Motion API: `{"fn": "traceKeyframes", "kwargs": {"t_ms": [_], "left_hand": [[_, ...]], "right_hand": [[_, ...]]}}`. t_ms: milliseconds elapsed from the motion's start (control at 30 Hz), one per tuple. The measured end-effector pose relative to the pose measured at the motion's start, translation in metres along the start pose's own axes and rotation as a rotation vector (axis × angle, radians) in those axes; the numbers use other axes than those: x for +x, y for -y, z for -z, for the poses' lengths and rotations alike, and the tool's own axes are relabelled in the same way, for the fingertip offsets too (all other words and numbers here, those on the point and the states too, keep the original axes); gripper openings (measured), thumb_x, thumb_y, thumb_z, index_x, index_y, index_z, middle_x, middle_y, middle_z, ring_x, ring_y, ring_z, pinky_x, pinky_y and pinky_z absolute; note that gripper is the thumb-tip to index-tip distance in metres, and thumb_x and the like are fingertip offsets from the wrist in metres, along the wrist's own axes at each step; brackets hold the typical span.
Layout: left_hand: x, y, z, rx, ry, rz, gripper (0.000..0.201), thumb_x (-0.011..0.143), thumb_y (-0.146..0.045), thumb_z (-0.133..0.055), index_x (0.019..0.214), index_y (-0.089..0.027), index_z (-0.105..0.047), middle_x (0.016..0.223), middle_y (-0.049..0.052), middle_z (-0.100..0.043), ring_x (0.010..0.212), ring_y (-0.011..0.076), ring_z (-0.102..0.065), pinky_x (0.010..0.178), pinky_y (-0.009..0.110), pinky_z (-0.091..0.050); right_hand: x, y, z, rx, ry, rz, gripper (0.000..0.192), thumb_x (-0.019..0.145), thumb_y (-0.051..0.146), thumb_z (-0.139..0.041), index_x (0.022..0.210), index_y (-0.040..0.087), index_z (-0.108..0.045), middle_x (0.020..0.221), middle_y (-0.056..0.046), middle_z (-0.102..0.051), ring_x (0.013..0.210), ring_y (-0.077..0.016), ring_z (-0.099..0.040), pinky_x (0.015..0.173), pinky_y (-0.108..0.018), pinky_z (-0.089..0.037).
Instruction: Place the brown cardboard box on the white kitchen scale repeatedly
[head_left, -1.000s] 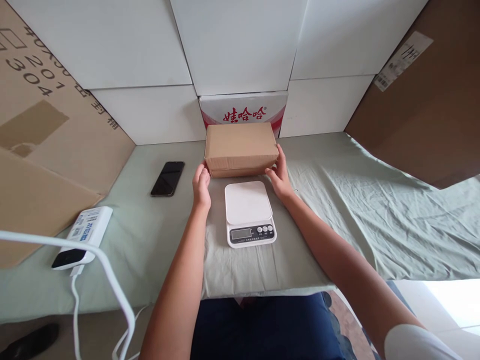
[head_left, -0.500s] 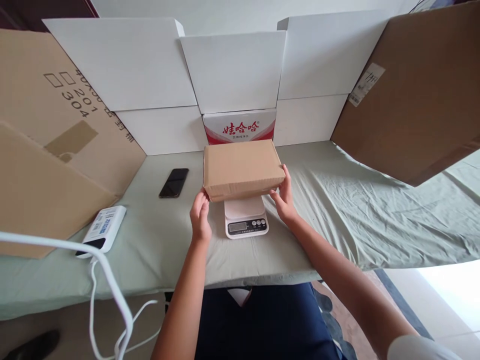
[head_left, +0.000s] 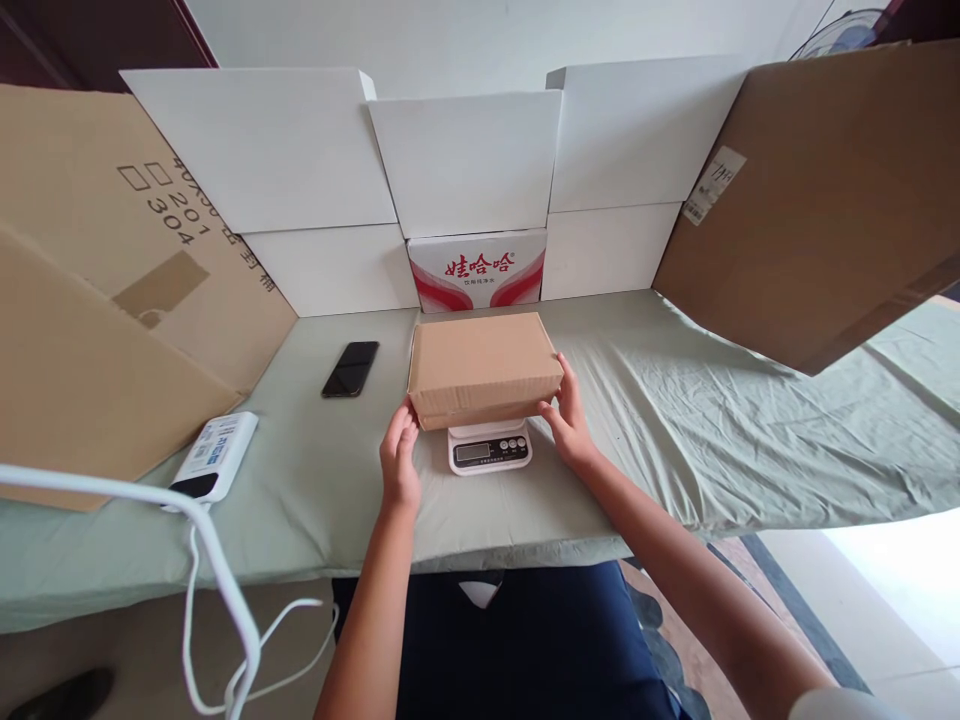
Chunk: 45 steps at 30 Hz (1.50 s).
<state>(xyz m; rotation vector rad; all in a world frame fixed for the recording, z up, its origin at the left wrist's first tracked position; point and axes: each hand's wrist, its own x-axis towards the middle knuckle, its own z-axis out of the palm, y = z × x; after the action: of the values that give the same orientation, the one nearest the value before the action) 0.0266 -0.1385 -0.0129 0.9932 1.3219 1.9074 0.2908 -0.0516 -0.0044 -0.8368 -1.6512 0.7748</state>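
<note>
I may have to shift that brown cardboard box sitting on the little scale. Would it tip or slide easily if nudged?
Probably yes. The cardboard box overhangs the scale on both sides, so a push near one end could tilt it. Its smooth, flat faces look stiff, and it may slide on the platform. Both the left hand and right hand flank its ends, suggesting it needs steadying.

You are sitting before a cloth-covered table (head_left: 675, 420). The cardboard box (head_left: 484, 365) is resting on the scale (head_left: 489, 452) at the middle, covering its platform — only the scale's front panel is showing before the box. Your left hand (head_left: 399, 462) is lying against the box's left end, your right hand (head_left: 570, 420) against its right end. A phone (head_left: 350, 368) is lying left of the box, and a power bank (head_left: 214, 455) is sitting farther left, nearer you. Behind the box a printed carton (head_left: 477, 270) is standing among stacked cartons (head_left: 465, 160) — large cardboard sheets (head_left: 112, 300) are leaning at both sides.
</note>
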Motion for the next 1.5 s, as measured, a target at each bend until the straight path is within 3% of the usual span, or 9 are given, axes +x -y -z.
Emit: {"fn": "traceKeyframes", "kwargs": {"t_ms": [567, 700, 800, 1067, 1500], "left_hand": [[-0.001, -0.003, 0.002, -0.001, -0.004, -0.039, 0.075, 0.086, -0.07, -0.066, 0.141, -0.019, -0.07, 0.15, 0.02, -0.064, 0.145, 0.0367, -0.058, 0.122, 0.05, -0.045], [0.0, -0.009, 0.003, -0.039, -0.016, -0.09, 0.069, 0.09, -0.067, -0.064, 0.142, -0.023, -0.07, 0.155, 0.016, -0.061, 0.15, 0.0343, -0.052, 0.125, 0.048, -0.041], [0.002, -0.007, 0.004, -0.04, -0.028, -0.048, 0.071, 0.087, -0.071, -0.065, 0.139, -0.023, -0.072, 0.151, 0.017, -0.064, 0.147, 0.036, -0.055, 0.123, 0.051, -0.043], [0.002, 0.002, 0.006, 0.046, -0.004, -0.008, 0.076, 0.085, -0.076, -0.064, 0.135, -0.019, -0.074, 0.145, 0.021, -0.068, 0.14, 0.0373, -0.062, 0.119, 0.051, -0.048], [0.002, 0.001, 0.006, 0.038, -0.018, -0.005, 0.076, 0.083, -0.075, -0.066, 0.134, -0.019, -0.074, 0.144, 0.021, -0.068, 0.139, 0.038, -0.063, 0.119, 0.052, -0.048]], "right_hand": [[0.001, 0.002, 0.001, -0.006, -0.04, 0.011, 0.075, 0.098, 0.064, -0.055, 0.164, 0.036, -0.031, 0.16, -0.011, -0.044, 0.144, -0.0347, -0.047, 0.113, -0.054, -0.051], [0.004, 0.002, 0.002, 0.036, -0.133, 0.009, 0.077, 0.097, 0.065, -0.054, 0.164, 0.037, -0.03, 0.152, -0.012, -0.05, 0.136, -0.0343, -0.055, 0.11, -0.056, -0.052], [0.007, 0.004, 0.005, 0.074, -0.187, -0.032, 0.075, 0.098, 0.064, -0.053, 0.164, 0.037, -0.03, 0.148, -0.012, -0.053, 0.131, -0.0334, -0.059, 0.109, -0.056, -0.053], [0.007, 0.0, 0.002, 0.095, -0.062, -0.054, 0.077, 0.097, 0.069, -0.053, 0.163, 0.034, -0.035, 0.164, -0.01, -0.047, 0.146, -0.0351, -0.051, 0.116, -0.056, -0.05], [0.009, 0.005, 0.004, 0.073, -0.059, -0.033, 0.074, 0.099, 0.071, -0.051, 0.161, 0.033, -0.041, 0.167, -0.009, -0.046, 0.147, -0.036, -0.051, 0.115, -0.054, -0.052]]}}
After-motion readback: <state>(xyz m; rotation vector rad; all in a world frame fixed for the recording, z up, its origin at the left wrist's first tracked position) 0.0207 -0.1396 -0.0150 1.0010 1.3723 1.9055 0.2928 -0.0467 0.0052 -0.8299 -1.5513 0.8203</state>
